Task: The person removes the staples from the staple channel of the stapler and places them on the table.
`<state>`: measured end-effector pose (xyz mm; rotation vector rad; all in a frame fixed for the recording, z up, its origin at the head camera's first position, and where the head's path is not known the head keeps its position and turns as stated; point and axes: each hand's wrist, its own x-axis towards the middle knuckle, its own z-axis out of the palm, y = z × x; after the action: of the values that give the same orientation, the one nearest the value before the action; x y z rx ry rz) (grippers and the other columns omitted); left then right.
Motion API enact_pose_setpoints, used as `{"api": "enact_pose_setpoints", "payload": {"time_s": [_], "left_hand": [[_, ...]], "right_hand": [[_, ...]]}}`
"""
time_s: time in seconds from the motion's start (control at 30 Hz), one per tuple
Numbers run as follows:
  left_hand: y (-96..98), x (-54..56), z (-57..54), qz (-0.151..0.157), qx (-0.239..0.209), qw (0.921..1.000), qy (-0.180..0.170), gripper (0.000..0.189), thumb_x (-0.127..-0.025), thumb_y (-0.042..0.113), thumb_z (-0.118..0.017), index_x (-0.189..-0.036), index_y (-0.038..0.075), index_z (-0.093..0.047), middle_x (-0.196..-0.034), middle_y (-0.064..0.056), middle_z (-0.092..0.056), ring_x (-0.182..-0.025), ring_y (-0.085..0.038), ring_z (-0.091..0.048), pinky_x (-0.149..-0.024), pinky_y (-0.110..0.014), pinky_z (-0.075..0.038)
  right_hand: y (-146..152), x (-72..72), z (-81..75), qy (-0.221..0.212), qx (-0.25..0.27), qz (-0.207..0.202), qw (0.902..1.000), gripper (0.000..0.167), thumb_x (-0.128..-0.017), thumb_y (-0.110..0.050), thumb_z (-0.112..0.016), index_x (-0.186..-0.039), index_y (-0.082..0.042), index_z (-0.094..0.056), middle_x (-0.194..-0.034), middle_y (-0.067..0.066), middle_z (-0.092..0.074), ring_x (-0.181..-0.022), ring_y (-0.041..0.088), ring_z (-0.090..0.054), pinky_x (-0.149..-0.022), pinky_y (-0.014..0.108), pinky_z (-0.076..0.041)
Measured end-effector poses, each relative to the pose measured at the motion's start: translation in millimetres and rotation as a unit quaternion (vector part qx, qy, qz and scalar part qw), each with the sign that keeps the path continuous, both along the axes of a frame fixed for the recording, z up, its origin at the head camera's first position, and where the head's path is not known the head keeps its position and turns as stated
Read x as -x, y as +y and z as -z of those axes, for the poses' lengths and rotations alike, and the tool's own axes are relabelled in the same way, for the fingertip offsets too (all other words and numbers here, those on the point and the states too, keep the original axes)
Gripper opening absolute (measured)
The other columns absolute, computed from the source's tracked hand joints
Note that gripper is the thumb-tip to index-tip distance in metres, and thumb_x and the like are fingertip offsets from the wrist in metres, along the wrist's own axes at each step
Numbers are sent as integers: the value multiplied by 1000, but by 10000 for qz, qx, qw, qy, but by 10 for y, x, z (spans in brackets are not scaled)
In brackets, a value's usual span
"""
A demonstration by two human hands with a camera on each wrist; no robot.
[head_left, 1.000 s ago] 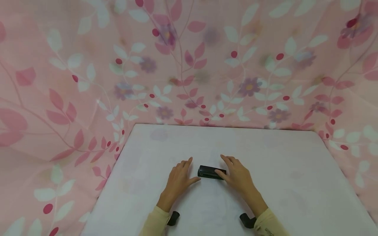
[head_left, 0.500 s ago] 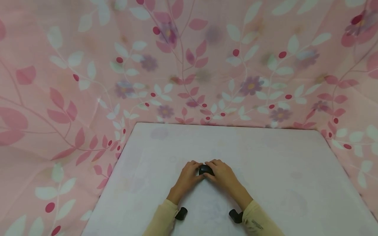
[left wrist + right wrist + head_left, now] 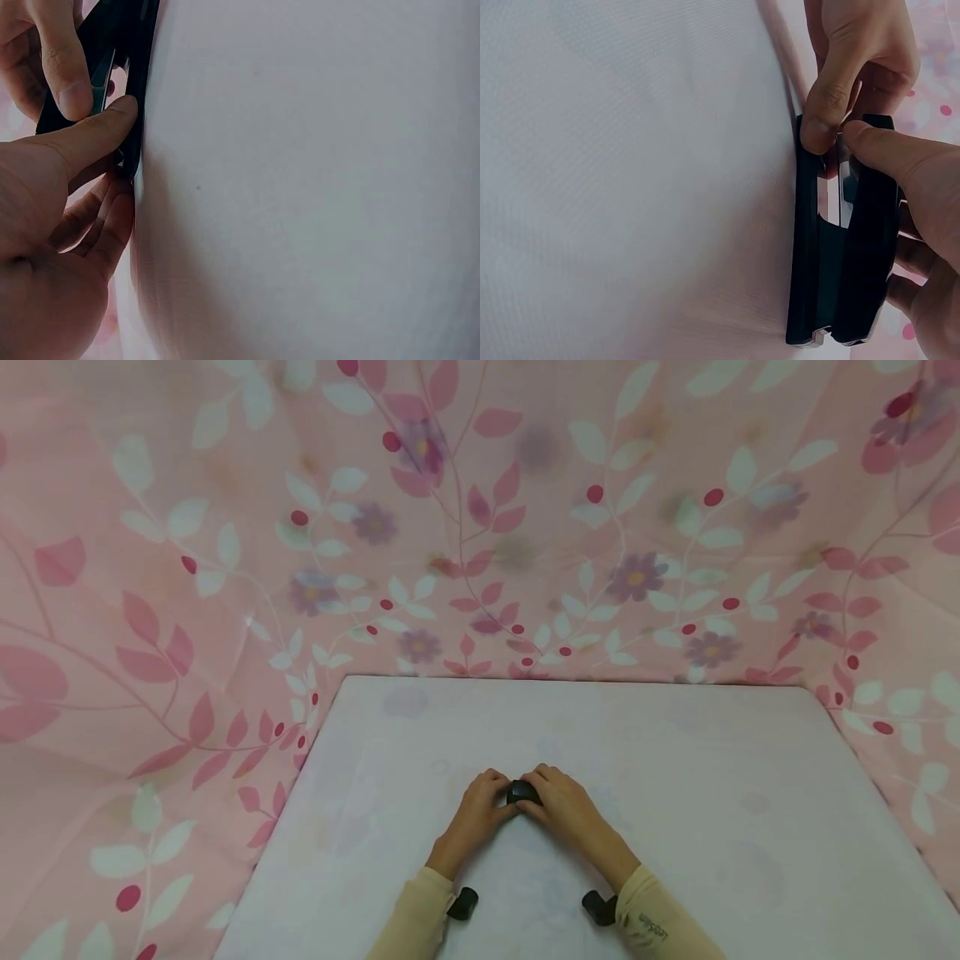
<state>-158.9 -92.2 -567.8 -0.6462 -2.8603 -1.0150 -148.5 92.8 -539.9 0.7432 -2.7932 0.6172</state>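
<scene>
A black stapler (image 3: pixel 523 792) lies on the white tabletop between both hands, partly hidden by the fingers in the head view. My left hand (image 3: pixel 474 810) holds its base near the front end, the thumb pressed on the base in the left wrist view. My right hand (image 3: pixel 566 806) grips the upper arm of the stapler (image 3: pixel 862 277), with the thumb near its front tip and the other fingers behind. Seen from the right wrist, a gap separates the upper arm from the base, and a metal strip shows inside. The two thumbs almost meet there.
A white-covered table (image 3: pixel 675 760) extends around the hands, its far edge against a pink floral curtain (image 3: pixel 480 527). Black wrist devices (image 3: pixel 462 904) sit at the inner side of both sleeves.
One second ago the left hand was apart from the stapler and the right hand was at its right end. Both hands have come together and taken hold of it.
</scene>
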Motion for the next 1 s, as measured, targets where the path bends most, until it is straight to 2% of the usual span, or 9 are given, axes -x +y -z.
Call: {"api": "enact_pose_setpoints", "payload": {"time_s": [0.83,0.9,1.0], "left_hand": [[46,-16,-54,124,313,9987,384,28,-80,29,-81,-95,7,-73,-96,-3,-64,-89,-19,-59,-77,-31,-49],[46,-11,-57,170,296,9988,361,28,-80,29,-81,-95,7,-73,-96,-3,-64,-88,-19,-59,-77,-31,-48],[36,-1,-69,183,337,9990,246,27,-80,28,-81,-97,8,-74,-97,-3,-63,-89,-18,-57,-77,-29,-47]], "right_hand": [[71,-17,-26,41,30,-152,9999,33,-86,-35,-75,-110,-14,-68,-101,-2,-62,-91,12,-59,-79,35,-52],[86,-12,-51,-16,105,-178,9998,33,-86,-34,-74,-111,-13,-68,-102,-2,-62,-92,12,-58,-80,35,-52],[135,-6,-178,-142,396,-174,9990,33,-85,-32,-76,-111,-13,-68,-102,-1,-63,-93,13,-60,-81,35,-53]]}}
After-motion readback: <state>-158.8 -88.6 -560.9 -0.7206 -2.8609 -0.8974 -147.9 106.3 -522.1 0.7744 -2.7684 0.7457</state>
